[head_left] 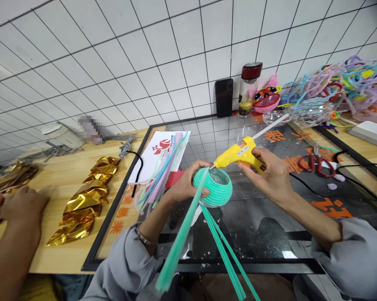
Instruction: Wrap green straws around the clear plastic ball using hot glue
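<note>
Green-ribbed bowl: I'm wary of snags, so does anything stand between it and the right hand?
Yes: the yellow glue gun, held in the right hand, spans the gap, its nozzle at the bowl. A green strip reaches up beside the nozzle. The left hand holds the bowl's left side.

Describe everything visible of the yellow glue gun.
The glue gun looks like glossy yellow plastic, with a white label on its side and a small dark switch near the handle's end. A long whitish stick juts from its back. Tilted nose-down above the dark tabletop, it is held by the right hand. Its metal tip is at the green-wrapped jar's rim; whether they touch is unclear.
</note>
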Available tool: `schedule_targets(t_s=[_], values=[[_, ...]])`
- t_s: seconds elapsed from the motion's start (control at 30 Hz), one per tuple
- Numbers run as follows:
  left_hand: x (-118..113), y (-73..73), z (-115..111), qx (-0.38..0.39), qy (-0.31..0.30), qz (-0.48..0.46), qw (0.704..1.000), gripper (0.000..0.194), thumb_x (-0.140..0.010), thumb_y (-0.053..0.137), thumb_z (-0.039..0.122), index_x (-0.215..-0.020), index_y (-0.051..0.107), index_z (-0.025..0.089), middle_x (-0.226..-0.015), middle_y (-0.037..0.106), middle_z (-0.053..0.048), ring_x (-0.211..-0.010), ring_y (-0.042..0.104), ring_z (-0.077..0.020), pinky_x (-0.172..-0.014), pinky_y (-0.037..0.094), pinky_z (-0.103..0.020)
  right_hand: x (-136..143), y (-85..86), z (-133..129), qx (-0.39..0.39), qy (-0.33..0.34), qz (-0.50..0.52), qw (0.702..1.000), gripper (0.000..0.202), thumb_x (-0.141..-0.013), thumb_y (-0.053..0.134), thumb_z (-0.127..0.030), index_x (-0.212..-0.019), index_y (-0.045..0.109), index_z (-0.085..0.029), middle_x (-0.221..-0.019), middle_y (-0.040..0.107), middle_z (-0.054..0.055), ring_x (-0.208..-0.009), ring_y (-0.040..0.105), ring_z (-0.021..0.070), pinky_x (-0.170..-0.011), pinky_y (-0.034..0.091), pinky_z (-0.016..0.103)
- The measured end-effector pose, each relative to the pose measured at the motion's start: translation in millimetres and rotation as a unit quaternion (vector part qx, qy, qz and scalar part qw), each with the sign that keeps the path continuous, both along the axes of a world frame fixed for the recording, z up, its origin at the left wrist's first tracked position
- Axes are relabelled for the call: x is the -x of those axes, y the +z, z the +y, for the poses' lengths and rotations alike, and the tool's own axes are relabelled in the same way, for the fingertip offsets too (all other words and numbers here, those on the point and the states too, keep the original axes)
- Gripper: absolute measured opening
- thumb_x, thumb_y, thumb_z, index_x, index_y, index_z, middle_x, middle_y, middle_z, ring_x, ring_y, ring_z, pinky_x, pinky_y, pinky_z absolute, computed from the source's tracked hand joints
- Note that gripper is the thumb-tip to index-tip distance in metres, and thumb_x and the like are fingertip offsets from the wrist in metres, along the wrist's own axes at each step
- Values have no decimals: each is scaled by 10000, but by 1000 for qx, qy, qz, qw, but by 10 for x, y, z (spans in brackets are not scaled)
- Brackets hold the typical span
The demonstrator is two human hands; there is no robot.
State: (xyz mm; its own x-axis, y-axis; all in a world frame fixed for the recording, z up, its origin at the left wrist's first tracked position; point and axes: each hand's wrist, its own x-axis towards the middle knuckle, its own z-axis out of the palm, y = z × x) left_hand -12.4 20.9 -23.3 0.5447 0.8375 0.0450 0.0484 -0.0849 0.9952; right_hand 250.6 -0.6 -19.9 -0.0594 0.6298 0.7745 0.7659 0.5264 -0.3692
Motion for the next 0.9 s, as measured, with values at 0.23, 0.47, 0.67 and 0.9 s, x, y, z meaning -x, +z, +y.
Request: schedule_targets(t_s=[0.23,0.47,0.67,0.9], values=[[-8,29,-14,4,-6,0,1000,772,-494,915,492,-1132,576,219,-1243,628,-85,-1059,605,-267,-907,478,-362,-19,1,21,13,8,14,1000,223,-837,698,-391,-928,605,-211,-765,695,26,-536,555,144,-496,416,284],[12,-7,-1,-9,-19,-7,1000,763,-512,910,494,-1144,582,221,-1277,625,-88,-1091,603,-276,-919,476,-371,-25,31,29,50,26,53,997,202,-788,712,-362,-881,606,-218,-734,678,13,-521,556,142,-483,432,275],[12,1,-4,-8,-21,-9,1000,757,-521,908,505,-1143,585,219,-1300,624,-99,-1120,604,-287,-935,476,-373,-20,24,24,73,46,72,994,208,-781,715,-348,-881,598,-208,-739,674,13,-563,595,153,-507,455,269],[-4,29,-17,-11,-14,-2,1000,743,-523,905,494,-1136,585,221,-1231,628,-80,-1089,600,-278,-928,474,-376,-12,1,20,62,25,61,996,215,-802,715,-373,-872,599,-205,-710,652,3,-523,528,131,-472,384,262]])
